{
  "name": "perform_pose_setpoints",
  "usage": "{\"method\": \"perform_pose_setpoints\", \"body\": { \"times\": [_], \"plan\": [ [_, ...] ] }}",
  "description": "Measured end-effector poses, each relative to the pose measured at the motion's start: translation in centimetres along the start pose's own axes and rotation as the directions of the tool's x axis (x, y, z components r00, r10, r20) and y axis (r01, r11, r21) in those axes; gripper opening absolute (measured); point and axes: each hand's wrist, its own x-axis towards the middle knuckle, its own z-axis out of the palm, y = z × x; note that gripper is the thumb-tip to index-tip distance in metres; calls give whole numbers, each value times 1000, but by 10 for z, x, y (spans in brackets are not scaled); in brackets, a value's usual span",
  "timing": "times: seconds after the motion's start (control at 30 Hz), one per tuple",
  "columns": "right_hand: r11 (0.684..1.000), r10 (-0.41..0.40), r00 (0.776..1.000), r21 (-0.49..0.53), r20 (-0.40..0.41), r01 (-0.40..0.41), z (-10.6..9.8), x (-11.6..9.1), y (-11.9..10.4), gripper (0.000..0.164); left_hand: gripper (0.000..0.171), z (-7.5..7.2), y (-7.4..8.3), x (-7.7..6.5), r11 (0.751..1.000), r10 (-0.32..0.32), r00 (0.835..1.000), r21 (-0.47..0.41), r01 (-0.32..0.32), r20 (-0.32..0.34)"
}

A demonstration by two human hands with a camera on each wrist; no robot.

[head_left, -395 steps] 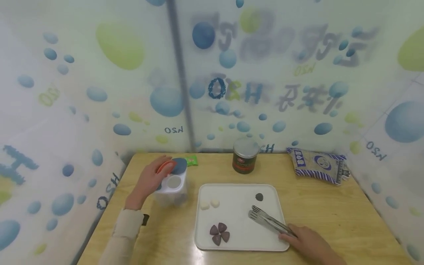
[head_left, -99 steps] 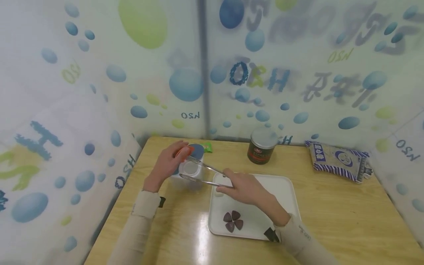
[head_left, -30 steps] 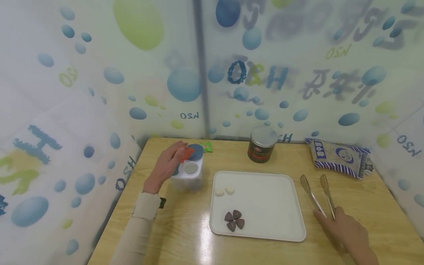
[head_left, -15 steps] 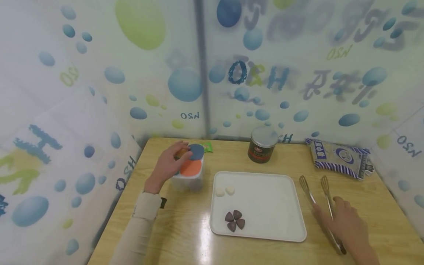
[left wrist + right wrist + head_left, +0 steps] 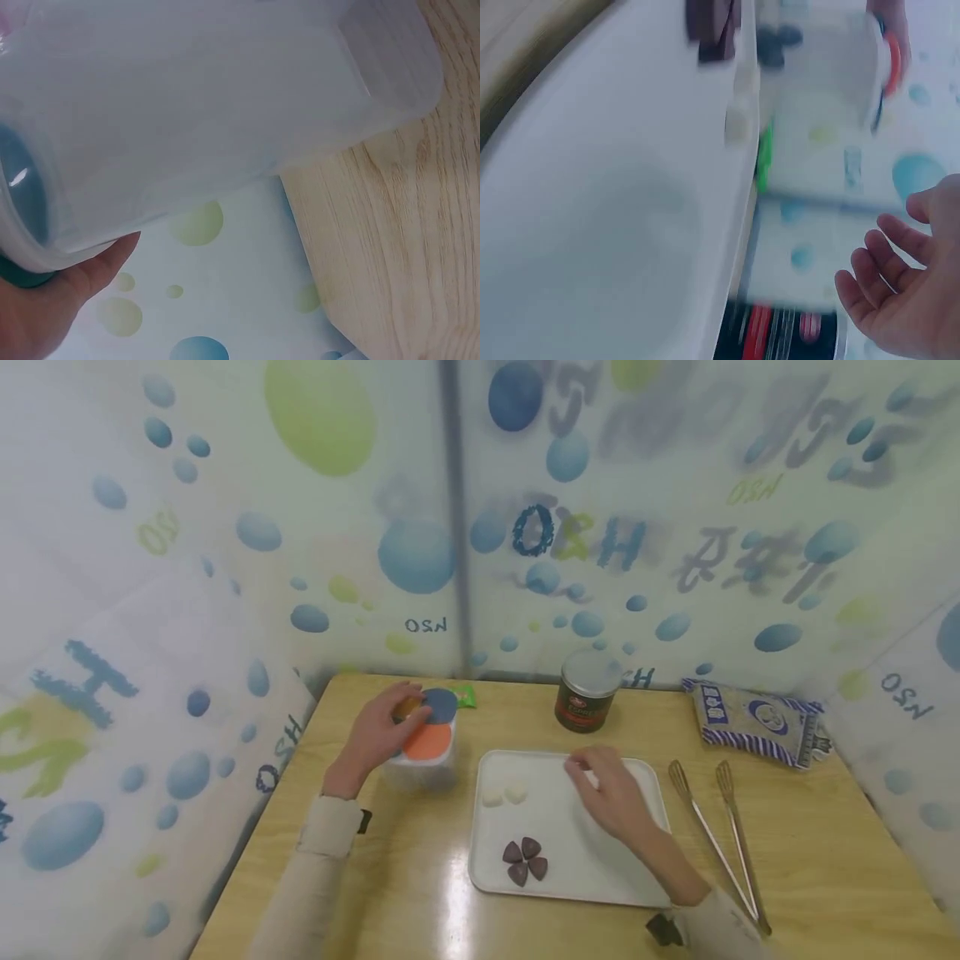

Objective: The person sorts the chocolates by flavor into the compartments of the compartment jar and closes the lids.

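Note:
My left hand [image 5: 375, 731] grips the top of a clear plastic storage container [image 5: 427, 777] on the left of the table, fingers and thumb around its lid end. An orange flap [image 5: 427, 742] lies flat over the lid beside a blue flap [image 5: 441, 706]. In the left wrist view, a finger [image 5: 105, 266] lies along the container's side. My right hand [image 5: 615, 797] hovers over the white tray [image 5: 585, 868] with loosely bent fingers, holding nothing. Metal tongs [image 5: 738, 852] lie spread on the table right of the tray. Several dark purple pieces [image 5: 517, 874] and two cream pieces [image 5: 515, 791] sit on the tray.
A black can with a silver lid [image 5: 583, 702] stands behind the tray. To its right lies a blue-and-white striped bag [image 5: 753, 722]. A small green packet [image 5: 465, 696] rests behind the container, near the table's back edge and the patterned wall.
The orange flap has come down over the round opening. My right hand has let go of the tongs and moved left over the tray. The dark piece at the tray's back right is gone.

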Motion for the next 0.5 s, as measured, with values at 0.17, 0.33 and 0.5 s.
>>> {"method": "perform_pose_setpoints", "body": {
  "times": [0.17, 0.33, 0.5],
  "plan": [
    [978, -157, 983, 150, 96, 142, 46, 32, -54, 22, 43, -4, -3, 0, 999, -2, 1000, 48, 1, 16],
    [950, -237, 965, 235, 117, 205, 69, 79, -111, 38, 41, -3, -3, 3, 998, 33, 999, 58, -31, -23],
    [972, -197, 972, 156, 130, 176, 90, 104, -154, 51, 36, 0, -3, -1, 996, 55, 997, 74, -51, -47]
  ]
}}
